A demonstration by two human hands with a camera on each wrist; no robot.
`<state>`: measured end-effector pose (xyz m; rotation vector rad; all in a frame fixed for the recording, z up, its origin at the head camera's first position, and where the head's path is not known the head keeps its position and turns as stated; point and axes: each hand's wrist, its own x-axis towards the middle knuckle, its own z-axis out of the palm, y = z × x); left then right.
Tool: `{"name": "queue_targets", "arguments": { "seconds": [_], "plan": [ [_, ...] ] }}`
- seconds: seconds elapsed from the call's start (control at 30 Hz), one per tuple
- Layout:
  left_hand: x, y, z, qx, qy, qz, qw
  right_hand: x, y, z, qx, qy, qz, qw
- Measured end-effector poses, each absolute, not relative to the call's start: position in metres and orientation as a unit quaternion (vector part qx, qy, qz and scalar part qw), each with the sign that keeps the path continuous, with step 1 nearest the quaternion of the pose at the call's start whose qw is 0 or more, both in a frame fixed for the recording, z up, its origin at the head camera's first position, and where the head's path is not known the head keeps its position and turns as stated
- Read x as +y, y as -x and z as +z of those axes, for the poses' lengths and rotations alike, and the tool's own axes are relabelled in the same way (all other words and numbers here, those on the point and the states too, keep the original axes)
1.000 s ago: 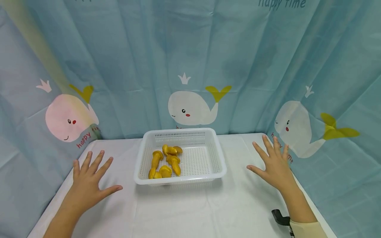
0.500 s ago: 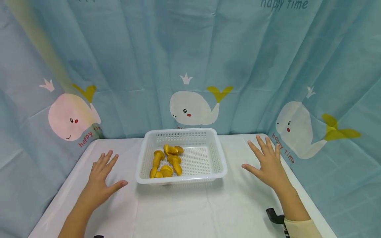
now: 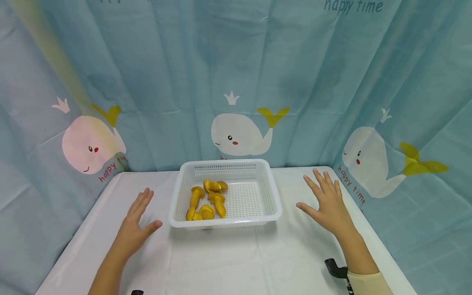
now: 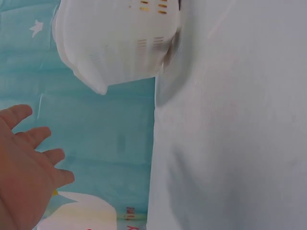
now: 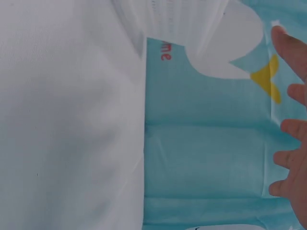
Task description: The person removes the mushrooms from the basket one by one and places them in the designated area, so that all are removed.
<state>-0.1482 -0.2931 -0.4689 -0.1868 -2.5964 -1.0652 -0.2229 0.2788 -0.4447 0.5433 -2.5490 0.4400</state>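
Note:
A white perforated basket (image 3: 225, 222) stands at the table's back middle in the head view, with several yellow-brown mushroom-like pieces (image 3: 207, 212) in its left half. To its left, my left hand (image 3: 135, 229) hovers with fingers extended and thumb apart, holding nothing. My right hand (image 3: 327, 209) is over the table on the basket's right, fingers spread and empty. The left wrist view shows the basket (image 4: 115, 43) beyond the fingertips of my left hand (image 4: 29, 167). In the right wrist view, my right hand (image 5: 295, 124) touches nothing.
A white cloth (image 3: 228, 262) covers the table. Blue curtains (image 3: 177, 82) with whale prints surround its back and sides. A black fitting (image 3: 336, 269) is by my right wrist, and part of another (image 3: 137, 292) shows at the bottom edge by my left forearm.
My left hand has moved right, closer to the basket, and its fingers have come nearer together. My right hand has shifted slightly left. The basket and its pieces have stayed put.

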Motion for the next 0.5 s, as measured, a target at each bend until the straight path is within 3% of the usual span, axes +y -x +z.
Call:
{"name": "queue_targets", "arguments": {
  "seconds": [0.5],
  "plan": [
    [-0.268, 0.152, -0.475, -0.892, 0.057, -0.433, 0.121, 0.257, 0.23, -0.439, -0.926, -0.206, 0.195, 0.248]
  ]
}}
